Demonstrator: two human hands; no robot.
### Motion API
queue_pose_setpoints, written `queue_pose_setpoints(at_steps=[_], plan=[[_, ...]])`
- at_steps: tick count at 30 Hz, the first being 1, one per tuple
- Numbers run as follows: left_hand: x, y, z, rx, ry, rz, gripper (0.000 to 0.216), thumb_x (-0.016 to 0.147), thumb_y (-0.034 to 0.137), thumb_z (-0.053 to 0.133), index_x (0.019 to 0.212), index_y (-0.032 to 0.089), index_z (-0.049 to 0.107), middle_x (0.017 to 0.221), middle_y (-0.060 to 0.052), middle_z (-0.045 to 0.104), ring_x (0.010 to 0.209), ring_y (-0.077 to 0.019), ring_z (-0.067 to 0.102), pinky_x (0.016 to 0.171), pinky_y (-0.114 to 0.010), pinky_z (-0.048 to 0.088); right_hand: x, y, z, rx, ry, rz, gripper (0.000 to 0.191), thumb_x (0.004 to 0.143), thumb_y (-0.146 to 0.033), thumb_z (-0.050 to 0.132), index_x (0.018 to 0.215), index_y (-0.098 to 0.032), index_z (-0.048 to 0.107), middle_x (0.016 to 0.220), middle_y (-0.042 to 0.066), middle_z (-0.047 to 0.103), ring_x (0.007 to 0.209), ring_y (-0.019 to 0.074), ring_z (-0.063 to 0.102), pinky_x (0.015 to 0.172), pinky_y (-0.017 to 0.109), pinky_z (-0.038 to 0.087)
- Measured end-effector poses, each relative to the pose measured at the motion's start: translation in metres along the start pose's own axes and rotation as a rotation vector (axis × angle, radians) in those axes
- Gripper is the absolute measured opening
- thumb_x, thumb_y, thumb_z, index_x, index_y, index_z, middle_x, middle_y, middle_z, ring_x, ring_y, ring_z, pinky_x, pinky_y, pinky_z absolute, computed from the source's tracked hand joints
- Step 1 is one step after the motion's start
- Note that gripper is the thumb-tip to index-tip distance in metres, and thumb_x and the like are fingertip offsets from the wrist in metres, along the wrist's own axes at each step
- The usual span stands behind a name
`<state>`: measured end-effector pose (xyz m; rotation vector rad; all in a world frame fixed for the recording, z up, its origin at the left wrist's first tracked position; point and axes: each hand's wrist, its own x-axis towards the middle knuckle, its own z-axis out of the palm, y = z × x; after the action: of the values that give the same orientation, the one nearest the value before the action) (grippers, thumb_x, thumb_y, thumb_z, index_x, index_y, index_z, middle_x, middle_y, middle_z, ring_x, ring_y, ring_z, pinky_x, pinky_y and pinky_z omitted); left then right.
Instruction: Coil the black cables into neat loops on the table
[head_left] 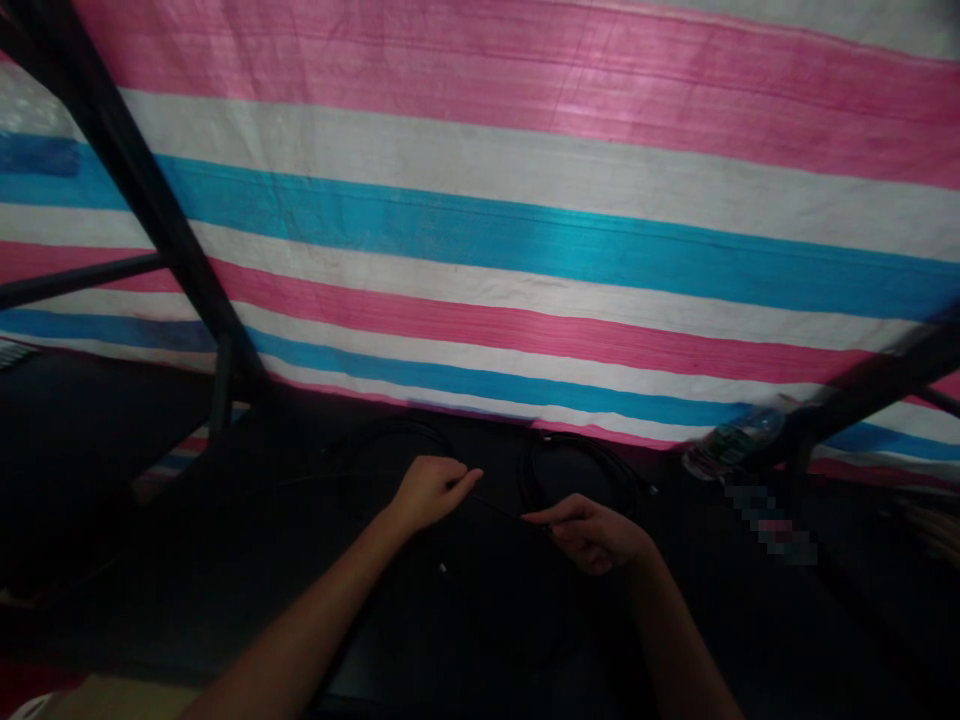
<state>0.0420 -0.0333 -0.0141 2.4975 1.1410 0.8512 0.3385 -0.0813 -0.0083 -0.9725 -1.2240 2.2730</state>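
A thin black cable [499,508] runs taut between my two hands above the dark tabletop [405,640]. My left hand [436,490] is closed around it, thumb pointing right. My right hand [589,533] pinches the same cable between thumb and fingers, a short way to the right and nearer to me. Left of my left hand the cable trails off across the table, where it is hard to see. Below my hands lies a small pale cable end [442,568]; the dim light hides what it belongs to.
Behind my hands lie two coiled black cables, one on the left [390,425] and one on the right [581,445]. A clear plastic bottle [731,445] lies at the back right. Dark metal posts stand left [161,220] and right [877,390], before a striped plastic sheet [525,240].
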Motion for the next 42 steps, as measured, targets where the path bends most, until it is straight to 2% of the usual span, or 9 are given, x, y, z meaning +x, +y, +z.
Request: queue_pose_setpoints(at_steps=[6,11,18,24,27,30,33,36,42], plan=[[-0.002,0.027,0.002,-0.035,-0.161,0.136,0.031,0.096,0.039,0.050,0.083,0.019,0.070,0.072,-0.002,0.064,0.065,-0.0115,0.058,0.056,-0.022,0.030,0.020,0.008,0.008,0.009,0.001,-0.060,0.045,0.083,-0.030,0.072,0.126,-0.020,0.065,0.054,-0.011,0.032,0.037,0.0005,0.022,0.031,0.012,0.020],[0.000,0.028,-0.001,-0.179,-0.272,0.146,0.025,0.092,0.041,0.058,0.095,0.022,0.074,0.080,-0.002,0.068,0.069,-0.0115,0.061,0.059,-0.020,0.035,0.018,0.005,0.010,-0.040,0.036,-0.026,0.046,0.083,-0.032,0.072,0.127,-0.019,0.064,0.053,-0.011,0.033,0.037,0.0007,0.022,0.031,0.012,0.018],[0.004,0.009,-0.016,-0.386,-0.277,0.061,0.030,0.089,0.043,0.062,0.083,0.015,0.074,0.075,-0.003,0.070,0.067,-0.0129,0.062,0.061,-0.020,0.039,-0.002,-0.003,-0.003,-0.047,0.076,0.048,0.048,0.082,-0.032,0.072,0.128,-0.021,0.063,0.054,-0.011,0.029,0.037,0.0008,0.018,0.029,0.011,0.017],[0.002,-0.007,-0.027,-0.431,-0.232,-0.088,0.047,0.088,0.050,0.058,0.059,0.013,0.057,0.055,0.004,0.047,0.052,-0.0077,0.041,0.051,-0.021,0.027,-0.011,-0.002,-0.011,-0.060,0.063,0.080,0.048,0.082,-0.030,0.071,0.128,-0.018,0.064,0.054,-0.012,0.026,0.037,0.0004,0.016,0.030,0.012,0.014],[0.002,-0.013,-0.027,-0.416,-0.223,-0.120,0.052,0.089,0.053,0.053,0.055,0.014,0.048,0.053,0.005,0.036,0.050,-0.0070,0.032,0.049,-0.022,0.023,-0.014,-0.004,-0.011,-0.067,0.062,0.114,0.048,0.082,-0.028,0.071,0.128,-0.017,0.064,0.054,-0.012,0.026,0.037,0.0002,0.016,0.030,0.012,0.014],[0.002,-0.014,-0.025,-0.338,-0.197,-0.125,0.053,0.091,0.053,0.050,0.054,0.015,0.045,0.053,0.005,0.034,0.050,-0.0070,0.031,0.049,-0.022,0.021,-0.012,-0.003,-0.010,-0.051,0.072,0.101,0.047,0.081,-0.027,0.071,0.127,-0.017,0.065,0.054,-0.012,0.028,0.036,0.0001,0.017,0.029,0.012,0.014],[0.003,-0.009,-0.019,-0.174,-0.163,-0.056,0.051,0.094,0.048,0.048,0.055,0.015,0.049,0.052,0.004,0.040,0.049,-0.0076,0.036,0.052,-0.023,0.022,-0.004,-0.001,-0.008,-0.031,0.071,0.067,0.046,0.080,-0.026,0.072,0.124,-0.015,0.066,0.054,-0.012,0.027,0.037,0.0004,0.016,0.028,0.012,0.015],[0.002,0.006,-0.012,-0.059,-0.182,0.057,0.044,0.096,0.044,0.047,0.065,0.016,0.060,0.060,0.000,0.056,0.056,-0.0101,0.049,0.055,-0.023,0.026,0.006,0.003,-0.004,-0.020,0.057,0.052,0.045,0.080,-0.028,0.072,0.123,-0.016,0.067,0.054,-0.011,0.027,0.038,0.0008,0.017,0.029,0.012,0.016],[-0.004,0.033,-0.001,-0.076,-0.267,0.162,0.031,0.094,0.043,0.052,0.082,0.020,0.069,0.073,-0.001,0.066,0.064,-0.0123,0.059,0.056,-0.023,0.030,0.015,0.006,0.005,-0.016,0.058,0.057,0.041,0.080,-0.031,0.074,0.119,-0.020,0.069,0.056,-0.011,0.032,0.037,0.0001,0.021,0.030,0.010,0.017]])
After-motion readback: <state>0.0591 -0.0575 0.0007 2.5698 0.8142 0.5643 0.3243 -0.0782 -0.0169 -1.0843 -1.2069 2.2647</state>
